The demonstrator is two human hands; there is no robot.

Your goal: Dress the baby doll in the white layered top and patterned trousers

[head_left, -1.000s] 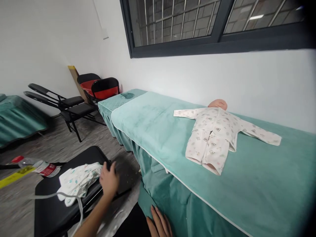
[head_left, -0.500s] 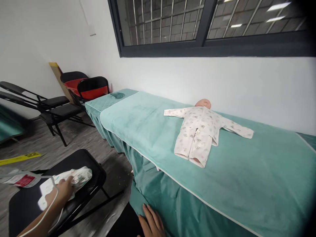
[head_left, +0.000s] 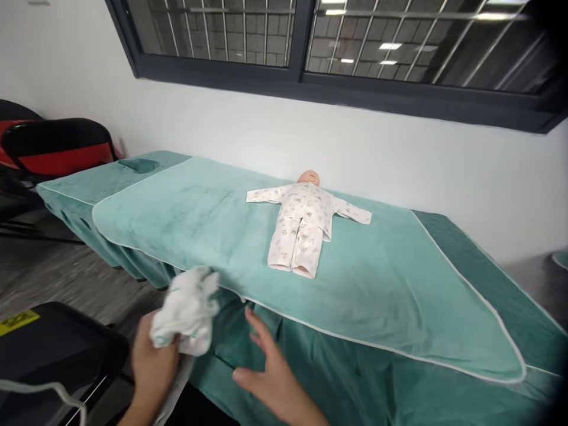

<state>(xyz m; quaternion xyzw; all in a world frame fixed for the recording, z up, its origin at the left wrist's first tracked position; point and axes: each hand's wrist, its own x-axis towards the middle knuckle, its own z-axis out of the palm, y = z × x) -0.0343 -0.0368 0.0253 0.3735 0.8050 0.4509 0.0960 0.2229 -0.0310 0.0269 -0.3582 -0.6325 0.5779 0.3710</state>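
Note:
My left hand point(head_left: 153, 358) grips a bunched white diaper point(head_left: 186, 307) with green marks, held up in front of the bed's near edge and blurred by motion. To its right, my right hand point(head_left: 270, 373) is raised with fingers spread and thumb apart, holding nothing. A baby doll point(head_left: 309, 177) lies face up on the green bed cover point(head_left: 377, 290), arms stretched out to the sides. It wears a white printed top point(head_left: 306, 204) and matching pants point(head_left: 295, 245). No feet show beyond the pant legs.
A black folding chair point(head_left: 57, 349) stands at my lower left, with a white cable point(head_left: 44, 386) near it. Black and red chairs point(head_left: 66, 151) are beyond the bed's left end. The white wall point(head_left: 213, 130) and a barred window point(head_left: 231, 35) rise behind the bed.
My left hand has lifted the diaper off the chair and brought it right, towards the bed. My right hand has risen and spread its fingers. The view has turned right.

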